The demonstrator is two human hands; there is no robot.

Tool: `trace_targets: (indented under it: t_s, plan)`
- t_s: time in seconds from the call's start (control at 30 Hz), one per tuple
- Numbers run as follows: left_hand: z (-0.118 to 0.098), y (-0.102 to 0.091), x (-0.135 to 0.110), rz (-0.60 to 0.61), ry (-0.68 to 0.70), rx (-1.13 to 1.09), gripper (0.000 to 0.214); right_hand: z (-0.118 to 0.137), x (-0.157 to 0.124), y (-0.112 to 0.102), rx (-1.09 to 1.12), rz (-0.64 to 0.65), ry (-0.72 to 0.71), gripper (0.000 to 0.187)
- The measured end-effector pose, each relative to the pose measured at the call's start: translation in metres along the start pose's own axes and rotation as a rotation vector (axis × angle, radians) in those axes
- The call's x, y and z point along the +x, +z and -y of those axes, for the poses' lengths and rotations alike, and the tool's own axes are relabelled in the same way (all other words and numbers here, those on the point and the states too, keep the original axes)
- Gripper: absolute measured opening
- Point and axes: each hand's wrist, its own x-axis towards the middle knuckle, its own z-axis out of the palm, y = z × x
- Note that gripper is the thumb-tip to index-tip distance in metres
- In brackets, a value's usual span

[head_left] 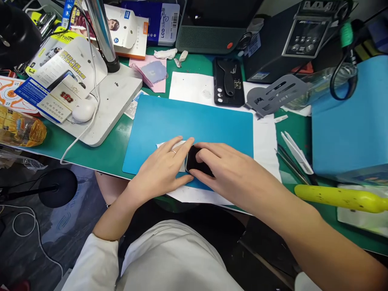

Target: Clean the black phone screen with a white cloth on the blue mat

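My right hand (230, 167) is curled over a black-screened smartphone (194, 161), thumb and fingers at its edges. Much of the phone is hidden under that hand; a rounded, pale rim shows at its left end. My left hand (165, 167), with a ring on one finger, lies with fingers stretched out just left of the phone. Beneath it a white piece, perhaps paper or cloth (160, 144), peeks out. Both hands rest over a blue mat (188, 121).
Behind the mat lies a black phone back (222, 91) with a dark tool on it. To the right are a slotted grey spatula (274, 95), tweezers (295, 151) and a yellow-green handle (339, 198). A white lamp base (118, 97) stands left.
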Motion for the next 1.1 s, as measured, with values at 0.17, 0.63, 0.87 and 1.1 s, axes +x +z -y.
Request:
trace_targets:
  t_s: [0.17,0.63,0.87,1.1]
  plan:
    - [0.000,0.000,-0.001,-0.001,0.001,-0.018,0.071,0.004,0.008,-0.007,-0.131,0.060,-0.062,0.006]
    - [-0.002,-0.003,0.001,0.015,-0.025,-0.065,0.062,0.012,0.014,-0.007,-0.258,0.154,-0.055,0.013]
    - [0.001,0.000,0.000,0.039,0.011,-0.039,0.062,0.022,0.012,-0.005,-0.284,0.110,-0.004,0.013]
    - [0.000,0.000,0.000,0.051,-0.006,-0.060,0.060,0.019,0.012,-0.003,-0.291,0.101,-0.036,0.014]
